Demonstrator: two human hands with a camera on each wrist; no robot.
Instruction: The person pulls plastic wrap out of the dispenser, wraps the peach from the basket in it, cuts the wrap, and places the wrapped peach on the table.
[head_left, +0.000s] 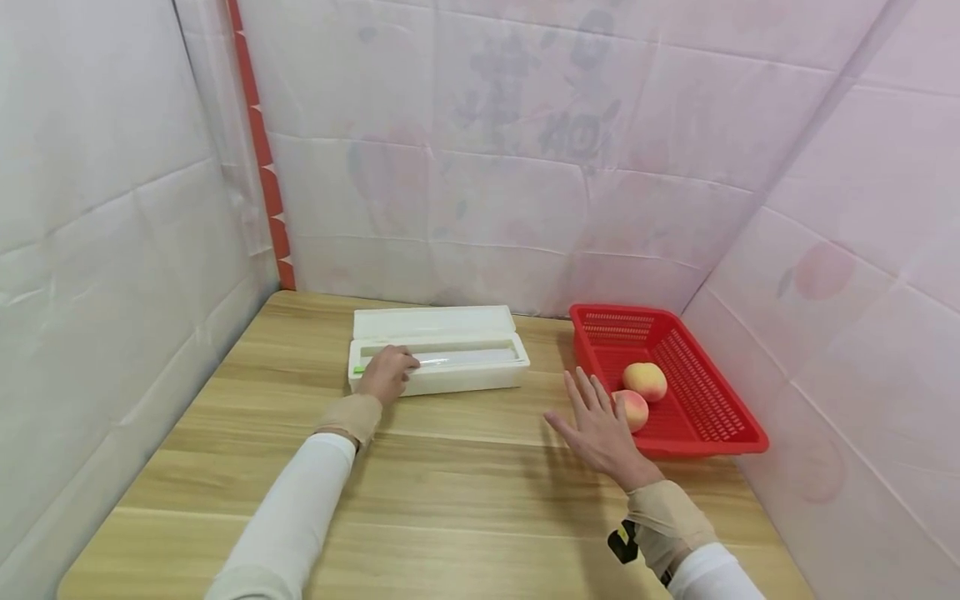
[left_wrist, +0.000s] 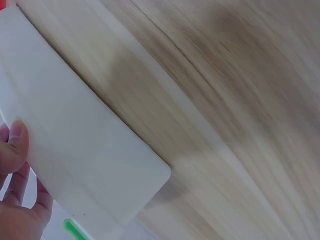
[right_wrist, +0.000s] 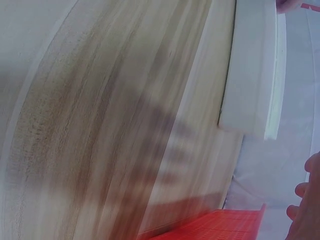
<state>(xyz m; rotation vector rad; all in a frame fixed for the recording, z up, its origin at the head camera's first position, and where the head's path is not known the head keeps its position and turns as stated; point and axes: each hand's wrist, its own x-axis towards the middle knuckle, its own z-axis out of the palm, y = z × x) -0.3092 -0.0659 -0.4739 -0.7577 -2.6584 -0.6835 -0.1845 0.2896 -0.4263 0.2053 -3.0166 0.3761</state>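
A long white box (head_left: 465, 379) stands on the table with its lid (head_left: 433, 322) folded back. Inside lies a long whitish item (head_left: 468, 357) with a shiny clear surface, and a small green piece (head_left: 359, 369) shows at the left end. My left hand (head_left: 386, 374) reaches into the box's left half with bent fingers. In the left wrist view the thumb (left_wrist: 17, 137) is at the box's rim; whether the fingers pinch anything is hidden. My right hand (head_left: 602, 427) hovers palm down, fingers spread, beside the red basket (head_left: 697, 446), touching nothing I can see.
Two peaches (head_left: 645, 381) lie in the basket, one partly behind my right hand. The wooden table (head_left: 450, 500) meets white sheeted walls (head_left: 480, 208) at the back and both sides. A red strip (head_left: 262, 154) runs down the back left corner.
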